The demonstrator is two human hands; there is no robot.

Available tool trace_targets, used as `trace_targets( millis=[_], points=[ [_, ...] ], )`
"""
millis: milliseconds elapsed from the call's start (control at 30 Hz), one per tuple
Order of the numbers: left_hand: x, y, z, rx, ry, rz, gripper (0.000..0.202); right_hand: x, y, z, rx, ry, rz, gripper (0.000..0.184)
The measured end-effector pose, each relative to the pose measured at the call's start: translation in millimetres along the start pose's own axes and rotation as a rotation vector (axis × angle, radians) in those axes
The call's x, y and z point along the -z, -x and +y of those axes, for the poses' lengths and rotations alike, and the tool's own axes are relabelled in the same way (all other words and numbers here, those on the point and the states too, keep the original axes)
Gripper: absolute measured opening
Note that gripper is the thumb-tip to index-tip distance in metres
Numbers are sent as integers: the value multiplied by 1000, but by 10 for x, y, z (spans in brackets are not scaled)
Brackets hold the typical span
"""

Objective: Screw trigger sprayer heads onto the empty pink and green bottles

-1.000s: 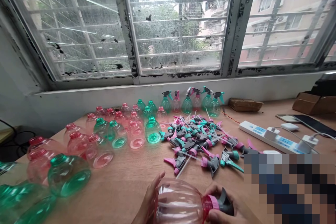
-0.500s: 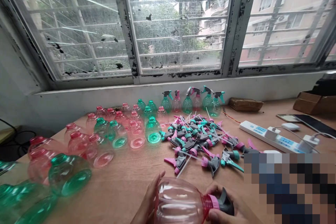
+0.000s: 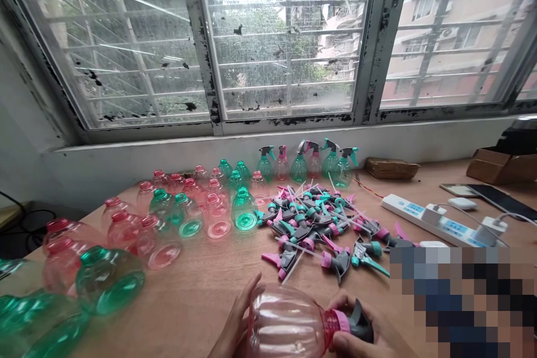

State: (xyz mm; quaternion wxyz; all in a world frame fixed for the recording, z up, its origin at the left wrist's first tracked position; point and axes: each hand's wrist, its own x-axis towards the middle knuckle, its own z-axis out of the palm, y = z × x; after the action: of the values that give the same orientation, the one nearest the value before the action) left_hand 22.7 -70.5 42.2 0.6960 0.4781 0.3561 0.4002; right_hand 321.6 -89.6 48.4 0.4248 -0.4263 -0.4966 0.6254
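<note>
A clear pink spray bottle (image 3: 287, 319) lies on its side between my hands at the bottom of the view, its neck to the right. My left hand (image 3: 239, 319) is wrapped around the bottle's base end. At the neck, my right hand (image 3: 356, 338) grips the pink collar (image 3: 343, 321) of the grey trigger sprayer head (image 3: 361, 321) with thumb and fingers. The head sits on the neck; whether it is fully screwed down I cannot tell. Just beyond is a pile of loose sprayer heads (image 3: 310, 215), grey with pink or teal parts and white tubes.
Several open pink and green bottles (image 3: 111, 279) stand on the left of the wooden table (image 3: 184, 305). Along the wall are several bottles with sprayer heads (image 3: 299, 168). A power strip (image 3: 413, 212), a phone (image 3: 499, 201) and cardboard boxes (image 3: 489, 168) are on the right.
Hardly anything differs. Both hands keep hold of the pink spray bottle in almost the same place, and the camera view has shifted very slightly.
</note>
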Motion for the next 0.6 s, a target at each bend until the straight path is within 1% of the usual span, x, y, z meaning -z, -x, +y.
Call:
trace_targets(
  millis=[67, 133, 233, 333, 500, 600],
  points=[
    [22, -2, -16, -54, -35, -16, 80, 0, -3, -3, 8, -24, 4, 69],
    [50, -10, -36, -81, -59, -34, 79, 3, -7, -3, 20, -32, 3, 69],
    [90, -29, -56, -73, -57, -42, 76, 9, -11, -4, 27, -24, -2, 70],
    [105, -38, -39, -62, -60, -24, 69, 7, -6, -17, 26, -24, 2, 70],
    [40, -4, 58, 11, -55, 1, 76, -14, 20, -40, 11, -68, 22, 66],
    [7, 32, 104, -35, -75, -36, 79, -27, 29, -39, -2, -125, 35, 65]
  ],
)
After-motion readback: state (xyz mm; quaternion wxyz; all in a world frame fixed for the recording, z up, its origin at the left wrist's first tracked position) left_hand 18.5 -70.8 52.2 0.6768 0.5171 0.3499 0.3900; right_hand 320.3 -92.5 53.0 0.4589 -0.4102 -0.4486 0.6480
